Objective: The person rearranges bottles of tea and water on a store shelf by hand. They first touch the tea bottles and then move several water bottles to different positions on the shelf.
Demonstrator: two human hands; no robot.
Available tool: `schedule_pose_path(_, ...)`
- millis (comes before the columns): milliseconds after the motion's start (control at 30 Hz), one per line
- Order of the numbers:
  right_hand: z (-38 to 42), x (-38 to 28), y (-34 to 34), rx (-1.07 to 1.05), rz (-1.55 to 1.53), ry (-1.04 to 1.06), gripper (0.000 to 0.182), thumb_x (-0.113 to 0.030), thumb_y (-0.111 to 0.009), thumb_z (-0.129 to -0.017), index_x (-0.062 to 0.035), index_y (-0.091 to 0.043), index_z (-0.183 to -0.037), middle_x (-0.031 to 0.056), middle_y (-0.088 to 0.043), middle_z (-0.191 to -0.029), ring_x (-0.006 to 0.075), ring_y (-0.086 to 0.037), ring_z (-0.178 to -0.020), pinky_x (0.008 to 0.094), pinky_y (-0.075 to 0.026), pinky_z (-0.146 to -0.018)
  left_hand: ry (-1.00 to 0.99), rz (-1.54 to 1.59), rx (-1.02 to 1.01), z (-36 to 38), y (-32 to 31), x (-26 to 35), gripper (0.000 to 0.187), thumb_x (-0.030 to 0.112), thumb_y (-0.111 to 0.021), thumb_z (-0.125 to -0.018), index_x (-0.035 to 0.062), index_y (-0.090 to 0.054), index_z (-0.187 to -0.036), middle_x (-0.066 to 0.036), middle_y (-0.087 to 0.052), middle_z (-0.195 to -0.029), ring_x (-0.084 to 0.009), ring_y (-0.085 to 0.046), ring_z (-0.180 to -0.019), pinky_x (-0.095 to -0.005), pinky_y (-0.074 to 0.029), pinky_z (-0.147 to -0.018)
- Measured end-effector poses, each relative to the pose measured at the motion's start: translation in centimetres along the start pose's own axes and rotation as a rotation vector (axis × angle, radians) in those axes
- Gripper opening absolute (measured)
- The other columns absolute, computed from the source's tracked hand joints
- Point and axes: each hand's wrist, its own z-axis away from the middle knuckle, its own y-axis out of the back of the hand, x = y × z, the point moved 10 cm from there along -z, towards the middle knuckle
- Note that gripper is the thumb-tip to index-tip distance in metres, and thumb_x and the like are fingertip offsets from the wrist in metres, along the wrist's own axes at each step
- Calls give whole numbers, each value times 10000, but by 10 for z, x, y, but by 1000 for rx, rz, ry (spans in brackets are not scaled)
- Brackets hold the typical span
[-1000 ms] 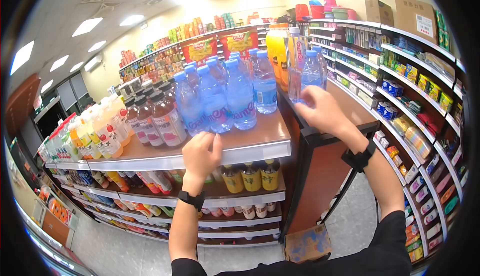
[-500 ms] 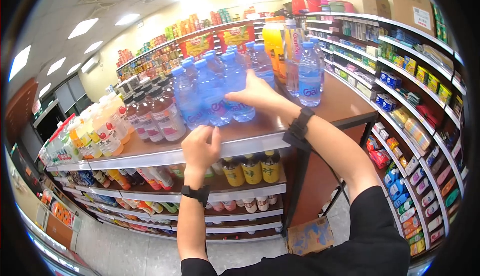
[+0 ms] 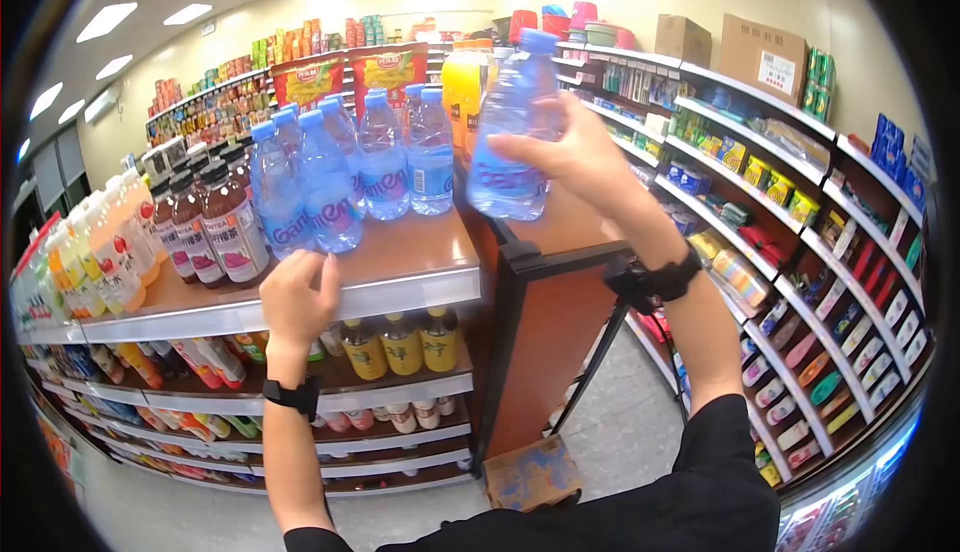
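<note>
head view: the right hand (image 3: 560, 147), toward one o'clock from the middle of the frame, is closed around a blue-capped water bottle (image 3: 512, 142), its thumb across the front and its fingers mostly hidden behind. the bottle leans a little, cap toward one o'clock, and its base shows against the side counter (image 3: 545, 332); i cannot tell whether the base touches the top or hangs above it.

the left hand (image 3: 300, 297), toward eight o'clock, is loosely curled with its thumb raised, at the front edge of the shelf (image 3: 425, 252). it shows nothing in its grasp, though the fingertips are hidden. just beyond it stand the other water bottles (image 3: 335, 177), toward ten o'clock, with the dark tea bottles (image 3: 225, 227) at nine. behind the held bottle, near twelve, is an orange juice bottle (image 3: 460, 92).

to handle it well, a firm but gentle grip around the body seems best, since thin plastic likely dents when squeezed. keep the base level and above the counter's black corner, bring the cap upright before any weight goes down, and keep elbow and wrist away from the standing bottles.
</note>
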Motion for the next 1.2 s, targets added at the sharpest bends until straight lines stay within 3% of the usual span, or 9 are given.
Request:
schedule_pose_path(100,-3,31,36,71,131,-46,665,-296,-897,-799,29,-564,-1275,127,-711,-1148,176,-691,-1040,344,-556,-930,9,0,0,0,1,0,228,163,-677,-899,49,-606,-715,-111,-574,-699,-331,-601,-661,-420,-468,-592)
schedule_pose_path(200,-10,80,60,58,121,-183,781,-402,-894,-775,36,-538,-1315,144,-665,-1166,189,-689,-980,316,-585,-731,0,2,9,1,1,-1,240,162,-680,-900,47,-596,-707,-109,-571,-695,-325,-594,-651,-417,-463,-583)
schedule_pose_path(433,-29,163,102,185,138,-241,410,-221,-868,-804,-19,-694,-1115,82,-757,-1004,157,-711,-840,350,-579,-764,-9,4,6,1,1,-2,246,170,-680,-905,51,-596,-707,-102,-574,-695,-319,-594,-647,-417,-466,-581)
schedule_pose_path(633,-45,190,101,159,328,-308,388,-302,-853,-796,-46,-722,-1057,79,-753,-897,139,-695,-672,291,-515,-490,11,24,-48,-1,0,-4,200,130,-662,-920,21,-614,-759,-130,-600,-734,-338,-609,-674,-405,-471,-610)
schedule_pose_path(767,-56,208,89,85,296,-362,432,-277,-837,-817,-29,-681,-1134,114,-748,-987,194,-729,-798,366,-579,-555,15,25,-37,-1,-3,-6,216,159,-681,-902,47,-609,-732,-100,-586,-709,-317,-600,-652,-406,-469,-586)
schedule_pose_path(800,-58,215,84,-9,300,-407,519,-303,-824,-859,-36,-602,-1246,121,-717,-1124,234,-730,-995,425,-639,-724,-1,23,-34,-1,-3,-5,202,152,-679,-902,46,-614,-743,-97,-594,-719,-308,-605,-657,-395,-469,-587)
schedule_pose_path(933,-63,221,80,-74,282,-442,590,-313,-838,-855,10,-561,-1263,141,-702,-1148,232,-725,-1008,403,-641,-737,11,7,-48,-3,-4,-4,187,148,-674,-905,45,-620,-758,-96,-609,-736,-312,-613,-672,-393,-473,-597)
schedule_pose_path(1133,-69,220,79,-18,265,-422,683,-275,-877,-813,-49,-527,-1354,135,-696,-1166,243,-691,-997,448,-595,-706,2,3,-38,-3,-4,0,180,149,-666,-909,49,-621,-766,-99,-599,-735,-319,-606,-671,-402,-465,-595)
schedule_pose_path(1200,-78,240,79,4,288,-422,639,-302,-849,-859,-14,-515,-1322,141,-680,-1214,239,-697,-1063,441,-607,-802,-1,9,-24,-3,-4,-1,183,146,-663,-908,49,-617,-760,-100,-586,-723,-322,-598,-664,-407,-459,-591)
